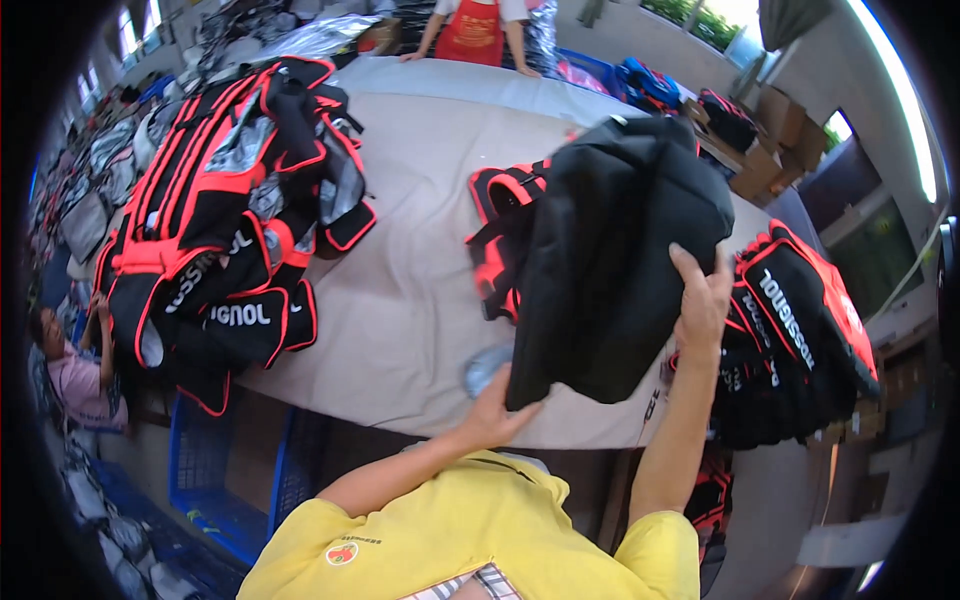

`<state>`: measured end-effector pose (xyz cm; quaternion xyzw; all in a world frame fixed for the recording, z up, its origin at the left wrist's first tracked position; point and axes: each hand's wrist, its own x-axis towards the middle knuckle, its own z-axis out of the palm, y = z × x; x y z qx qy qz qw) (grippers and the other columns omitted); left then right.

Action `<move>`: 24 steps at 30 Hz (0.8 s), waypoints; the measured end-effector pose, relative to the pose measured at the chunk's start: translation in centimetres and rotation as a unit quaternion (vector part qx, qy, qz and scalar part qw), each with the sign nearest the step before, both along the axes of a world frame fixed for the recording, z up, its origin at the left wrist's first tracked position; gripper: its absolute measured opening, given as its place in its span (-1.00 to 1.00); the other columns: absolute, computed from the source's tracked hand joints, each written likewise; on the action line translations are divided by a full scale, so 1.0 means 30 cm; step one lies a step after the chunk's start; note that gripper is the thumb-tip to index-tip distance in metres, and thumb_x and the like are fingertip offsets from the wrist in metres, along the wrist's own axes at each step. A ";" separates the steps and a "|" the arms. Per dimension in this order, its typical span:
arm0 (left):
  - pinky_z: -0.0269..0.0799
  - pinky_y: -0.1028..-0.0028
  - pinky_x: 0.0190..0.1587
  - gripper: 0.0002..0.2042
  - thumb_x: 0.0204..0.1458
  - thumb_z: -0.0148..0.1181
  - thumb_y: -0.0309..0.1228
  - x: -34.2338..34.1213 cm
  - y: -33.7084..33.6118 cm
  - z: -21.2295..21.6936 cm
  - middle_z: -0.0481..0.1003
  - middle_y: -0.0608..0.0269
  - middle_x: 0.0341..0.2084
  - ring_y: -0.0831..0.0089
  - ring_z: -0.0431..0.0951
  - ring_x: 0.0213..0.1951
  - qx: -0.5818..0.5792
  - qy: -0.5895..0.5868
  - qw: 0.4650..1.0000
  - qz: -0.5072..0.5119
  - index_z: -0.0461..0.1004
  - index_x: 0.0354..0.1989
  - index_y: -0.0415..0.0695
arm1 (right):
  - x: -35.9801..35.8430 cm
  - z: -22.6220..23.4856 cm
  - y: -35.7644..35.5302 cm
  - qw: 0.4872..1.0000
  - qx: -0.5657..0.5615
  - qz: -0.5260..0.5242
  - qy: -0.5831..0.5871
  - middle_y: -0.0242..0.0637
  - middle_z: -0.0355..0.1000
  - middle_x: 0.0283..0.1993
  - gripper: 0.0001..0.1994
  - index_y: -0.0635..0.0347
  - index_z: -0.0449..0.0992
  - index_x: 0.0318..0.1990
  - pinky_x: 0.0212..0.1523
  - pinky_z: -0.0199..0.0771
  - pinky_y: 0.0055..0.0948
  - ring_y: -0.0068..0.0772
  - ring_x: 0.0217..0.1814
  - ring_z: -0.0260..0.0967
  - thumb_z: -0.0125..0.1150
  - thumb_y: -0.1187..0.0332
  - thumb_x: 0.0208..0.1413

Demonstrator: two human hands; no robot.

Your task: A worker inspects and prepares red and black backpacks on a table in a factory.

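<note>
Mostly, the bag (615, 270) (softly creased) looks black.

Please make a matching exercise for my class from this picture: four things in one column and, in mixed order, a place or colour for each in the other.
Column 1
1. Left hand
2. Right hand
3. Crate
4. Apron

Column 2
A. Red, at the far side of the table
B. At the lower left corner of the black bag
C. Blue, in the lower left of the picture
D. On the right side of the black bag

Right pairs: 1-B, 2-D, 3-C, 4-A
</note>
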<state>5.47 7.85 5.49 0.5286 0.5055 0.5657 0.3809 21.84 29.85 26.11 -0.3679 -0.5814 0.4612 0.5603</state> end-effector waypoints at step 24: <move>0.34 -0.03 0.38 -0.15 -0.10 0.64 -0.29 -0.409 -0.434 -0.111 0.33 -0.24 0.40 -0.27 0.35 0.39 -0.211 0.422 0.814 0.337 0.32 0.40 -0.19 | 0.211 -0.691 -0.233 0.730 0.222 0.125 -0.634 0.04 0.13 0.64 0.07 0.20 0.25 0.55 0.59 0.10 0.23 0.28 0.72 -0.04 0.72 0.28 -0.19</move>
